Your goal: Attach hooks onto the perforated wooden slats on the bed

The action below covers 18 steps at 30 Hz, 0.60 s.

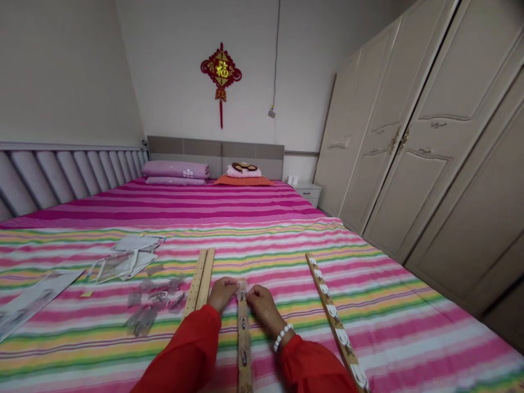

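A narrow wooden strip (243,343) with small metal hooks along it lies on the bed in front of me. At its far end, a small clear plastic bag (242,287) is held between my two hands. The fingertips of my left hand (223,293) pinch the bag's left side. My right hand (264,307), with a white bead bracelet (283,337) at the wrist, is closed at its right side. What is inside the bag is too small to make out. Two bare wooden strips with holes (200,278) lie side by side just left of my left hand.
To the right lies a wooden strip with white hooks (332,312). Several small clear packets (158,300) are heaped on the left, near flat plastic packaging (126,259) and a long clear sleeve (39,297). The striped bedsheet (278,251) lies under everything; a wardrobe (409,164) stands at right.
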Tool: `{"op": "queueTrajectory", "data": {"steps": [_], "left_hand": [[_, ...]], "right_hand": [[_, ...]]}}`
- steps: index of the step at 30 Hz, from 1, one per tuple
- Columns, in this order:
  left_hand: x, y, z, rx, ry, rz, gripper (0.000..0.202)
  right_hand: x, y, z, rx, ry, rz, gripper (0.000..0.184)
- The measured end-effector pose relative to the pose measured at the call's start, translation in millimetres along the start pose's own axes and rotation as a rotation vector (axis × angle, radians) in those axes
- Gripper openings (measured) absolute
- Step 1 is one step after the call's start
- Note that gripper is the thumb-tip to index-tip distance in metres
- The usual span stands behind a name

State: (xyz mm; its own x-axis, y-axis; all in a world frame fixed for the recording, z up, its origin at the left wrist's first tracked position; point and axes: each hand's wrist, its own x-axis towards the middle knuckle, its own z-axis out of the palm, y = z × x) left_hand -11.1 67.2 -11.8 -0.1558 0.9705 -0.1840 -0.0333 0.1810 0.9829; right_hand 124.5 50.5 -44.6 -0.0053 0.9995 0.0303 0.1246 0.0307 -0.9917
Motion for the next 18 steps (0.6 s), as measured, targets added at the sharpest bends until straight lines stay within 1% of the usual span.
{"op": "queueTrajectory", "data": {"steps": [5,9,14,18], "left_hand": [[7,-14,-1.3,0.107,-0.007,0.064,0.012],[10,-19,-2.5,0.194,0.000,0.084,0.008],[8,-17,-1.4,0.285,0.018,0.031,0.010],[10,-16,0.6,0.341,0.012,-0.045,0.015]], "right_hand": [[2,9,1,-0.049,0.009,-0.031,0.013],[4,11,3,-0.097,0.026,-0.028,0.014],[5,10,4,-0.152,0.040,0.000,0.017],[8,13,6,-0.086,0.030,0.136,0.020]]}}
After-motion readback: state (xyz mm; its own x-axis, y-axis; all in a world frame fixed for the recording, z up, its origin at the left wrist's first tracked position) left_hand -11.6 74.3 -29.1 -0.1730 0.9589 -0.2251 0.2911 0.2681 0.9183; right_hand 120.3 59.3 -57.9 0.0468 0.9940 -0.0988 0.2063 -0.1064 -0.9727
